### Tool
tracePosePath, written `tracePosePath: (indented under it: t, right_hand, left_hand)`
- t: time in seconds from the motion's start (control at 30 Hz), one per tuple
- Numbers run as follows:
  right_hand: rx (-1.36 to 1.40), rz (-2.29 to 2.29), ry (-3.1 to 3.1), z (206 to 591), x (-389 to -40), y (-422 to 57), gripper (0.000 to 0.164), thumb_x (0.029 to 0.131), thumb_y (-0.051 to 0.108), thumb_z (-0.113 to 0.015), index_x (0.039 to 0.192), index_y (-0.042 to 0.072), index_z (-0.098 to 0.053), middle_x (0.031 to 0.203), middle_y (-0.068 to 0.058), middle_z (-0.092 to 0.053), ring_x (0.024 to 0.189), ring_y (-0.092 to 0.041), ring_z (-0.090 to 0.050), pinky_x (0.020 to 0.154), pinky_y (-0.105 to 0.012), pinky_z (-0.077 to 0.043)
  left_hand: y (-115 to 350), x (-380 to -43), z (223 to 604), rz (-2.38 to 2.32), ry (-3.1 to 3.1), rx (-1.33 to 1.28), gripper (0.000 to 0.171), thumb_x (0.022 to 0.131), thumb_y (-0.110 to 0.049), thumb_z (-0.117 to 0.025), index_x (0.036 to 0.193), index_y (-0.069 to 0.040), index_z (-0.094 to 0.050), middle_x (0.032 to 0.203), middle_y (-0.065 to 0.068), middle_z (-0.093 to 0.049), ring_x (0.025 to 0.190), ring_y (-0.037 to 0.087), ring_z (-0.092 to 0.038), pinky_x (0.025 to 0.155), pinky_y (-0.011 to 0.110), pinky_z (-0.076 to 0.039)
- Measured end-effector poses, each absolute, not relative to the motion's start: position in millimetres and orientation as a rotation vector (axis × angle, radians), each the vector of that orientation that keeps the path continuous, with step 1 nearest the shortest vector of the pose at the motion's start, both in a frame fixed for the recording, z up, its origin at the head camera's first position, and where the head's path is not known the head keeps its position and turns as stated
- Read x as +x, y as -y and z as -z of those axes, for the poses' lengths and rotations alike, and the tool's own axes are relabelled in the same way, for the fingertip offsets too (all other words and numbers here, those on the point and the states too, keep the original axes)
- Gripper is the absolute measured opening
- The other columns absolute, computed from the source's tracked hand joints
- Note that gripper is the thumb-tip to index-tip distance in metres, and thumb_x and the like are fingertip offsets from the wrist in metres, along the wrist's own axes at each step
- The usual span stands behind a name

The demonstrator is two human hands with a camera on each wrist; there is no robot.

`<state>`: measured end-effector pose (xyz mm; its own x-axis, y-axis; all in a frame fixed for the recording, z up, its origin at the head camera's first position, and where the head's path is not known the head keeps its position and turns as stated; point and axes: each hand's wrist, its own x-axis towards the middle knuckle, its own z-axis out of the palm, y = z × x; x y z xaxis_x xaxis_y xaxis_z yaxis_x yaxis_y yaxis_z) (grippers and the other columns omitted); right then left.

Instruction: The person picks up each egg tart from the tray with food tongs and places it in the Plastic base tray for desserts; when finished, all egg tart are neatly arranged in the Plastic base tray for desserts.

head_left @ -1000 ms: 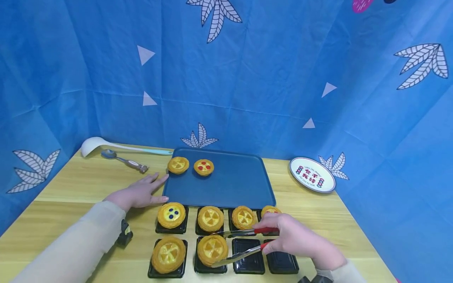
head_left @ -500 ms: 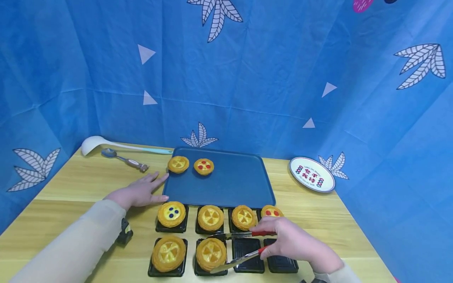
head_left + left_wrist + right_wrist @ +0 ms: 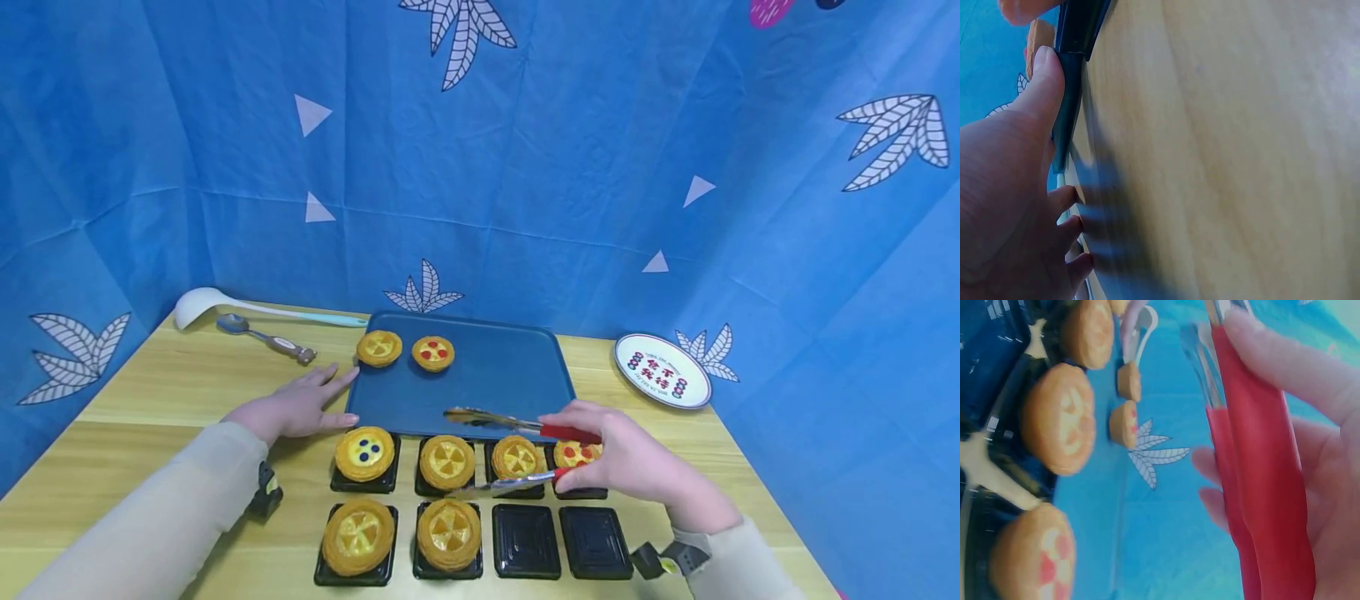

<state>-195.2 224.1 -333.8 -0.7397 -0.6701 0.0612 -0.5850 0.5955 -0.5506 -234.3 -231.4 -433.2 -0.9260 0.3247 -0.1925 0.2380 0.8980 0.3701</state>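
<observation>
My left hand lies at the left edge of the dark blue tray, fingers spread, with thumb and a finger at its rim. My right hand grips red-handled metal tongs, their arms spread apart with nothing between the tips. They hover over the back row of egg tarts, across the tray's front edge. Below them, a fruit-topped egg tart sits in a black plastic base in the front row. Left of it is another tart. On the tray rest a yellow-topped tart and a red-dotted tart.
The back row holds a blue-dotted tart, two yellow-topped tarts and a red-dotted tart. Two bare black bases stand front right. A white ladle and a spoon lie back left; an oval plate leans back right.
The tongs, earlier around the second front-row tart, have lifted up and away with my right hand. That tart stays in its base. My left hand has not moved.
</observation>
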Motion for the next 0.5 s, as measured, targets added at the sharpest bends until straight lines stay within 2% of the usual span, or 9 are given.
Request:
tracePosePath:
  t: [0.17,0.5]
  right_hand:
    - [-0.962,0.834,-2.798,324.6,-226.7,-206.2,0.076,0.073,0.039,-0.088,0.137,0.012,-0.059,0.118,0.000,-0.061,0.101,-0.020,-0.059,0.085,-0.044,-0.054]
    - [-0.720,0.759,-2.885,350.9,-297.8,-165.7,0.078,0.075,0.039,-0.087,0.138,0.006,-0.057,0.116,-0.006,-0.059,0.103,-0.028,-0.059,0.083,-0.040,-0.053]
  left_hand:
    - [232.6,-234.5,434.0,-0.514,-2.815,0.430,0.091,0.093,-0.064,-0.052,0.159,-0.012,-0.017,0.158,0.031,-0.010,0.140,0.057,-0.011,0.107,0.072,-0.016]
    - [230.0,-227.5,426.6,-0.525,-2.826,0.457,0.090,0.093,-0.062,-0.054,0.158,-0.009,-0.020,0.157,0.033,-0.013,0.139,0.058,-0.013,0.105,0.074,-0.018]
